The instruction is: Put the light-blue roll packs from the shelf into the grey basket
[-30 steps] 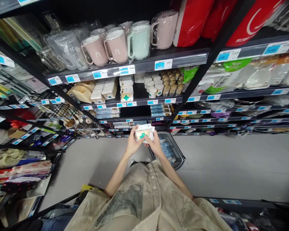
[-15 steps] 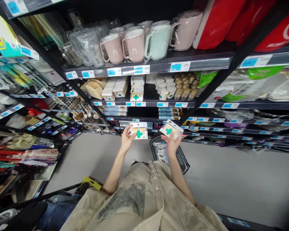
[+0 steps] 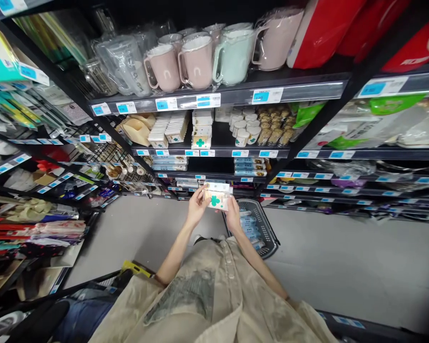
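Note:
In front of my body, my left hand (image 3: 198,205) pinches the left end of a small white packet (image 3: 219,201) with a green clover print. My right hand (image 3: 233,214) grips the right end, fingers closed round its edge. A second packet appears to be stacked against the first, mostly hidden behind it; only a bit of its top edge shows. Below and right of my hands, a dark shopping basket (image 3: 268,233) stands on the floor with several blue-and-white packages (image 3: 250,226) in it.
Ahead, a shelf (image 3: 221,152) carries more clover packets (image 3: 201,142), white-lidded tubs (image 3: 241,136) and gold-topped jars (image 3: 275,128). Wrapped mugs (image 3: 196,62) stand on the shelf above. Side racks (image 3: 50,186) line the left. Grey floor (image 3: 318,252) runs to the right.
My right hand has moved left with its packet, bringing it against the one in my left hand. The left hand has shifted slightly right. The basket's contents show more fully.

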The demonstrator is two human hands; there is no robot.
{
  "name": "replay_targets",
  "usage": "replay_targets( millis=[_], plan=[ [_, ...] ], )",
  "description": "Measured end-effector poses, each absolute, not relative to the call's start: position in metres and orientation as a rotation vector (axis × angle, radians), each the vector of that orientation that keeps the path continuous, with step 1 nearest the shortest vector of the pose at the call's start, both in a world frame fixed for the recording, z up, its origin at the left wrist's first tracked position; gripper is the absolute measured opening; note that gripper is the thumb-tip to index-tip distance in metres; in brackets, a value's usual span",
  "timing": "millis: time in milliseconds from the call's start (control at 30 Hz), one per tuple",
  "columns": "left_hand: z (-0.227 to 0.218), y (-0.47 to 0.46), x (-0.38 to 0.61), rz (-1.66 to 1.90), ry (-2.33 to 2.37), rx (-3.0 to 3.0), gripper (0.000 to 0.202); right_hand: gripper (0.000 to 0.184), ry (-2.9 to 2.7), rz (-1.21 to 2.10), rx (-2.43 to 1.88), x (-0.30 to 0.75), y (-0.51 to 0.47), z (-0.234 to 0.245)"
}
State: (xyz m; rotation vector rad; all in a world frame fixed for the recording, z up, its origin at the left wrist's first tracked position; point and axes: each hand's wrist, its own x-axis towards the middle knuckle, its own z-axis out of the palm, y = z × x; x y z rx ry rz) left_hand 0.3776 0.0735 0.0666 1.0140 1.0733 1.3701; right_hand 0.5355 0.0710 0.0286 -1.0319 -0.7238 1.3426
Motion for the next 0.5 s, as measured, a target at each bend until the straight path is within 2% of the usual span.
replay_targets(
  millis=[100, 167, 233, 400, 500],
  plan=[
    [0.063, 0.073, 0.389, 1.385, 1.079, 0.906, 0.092, 0.067, -0.704, 1.414, -1.016, 0.531, 0.069, 0.029],
    [0.060, 0.073, 0.390, 1.361, 1.102, 0.865, 0.106, 0.066, -0.722, 1.419, -1.054, 0.533, 0.067, 0.031],
    [0.058, 0.074, 0.388, 1.337, 1.144, 0.857, 0.110, 0.064, -0.744, 1.424, -1.085, 0.535, 0.067, 0.033],
    [0.054, 0.078, 0.378, 1.279, 1.212, 0.810, 0.075, 0.066, -0.671, 1.457, -1.096, 0.540, 0.071, 0.034],
    [0.053, 0.079, 0.370, 1.304, 1.228, 0.745, 0.073, 0.070, -0.546, 1.344, -1.133, 0.554, 0.080, 0.030]
  ],
)
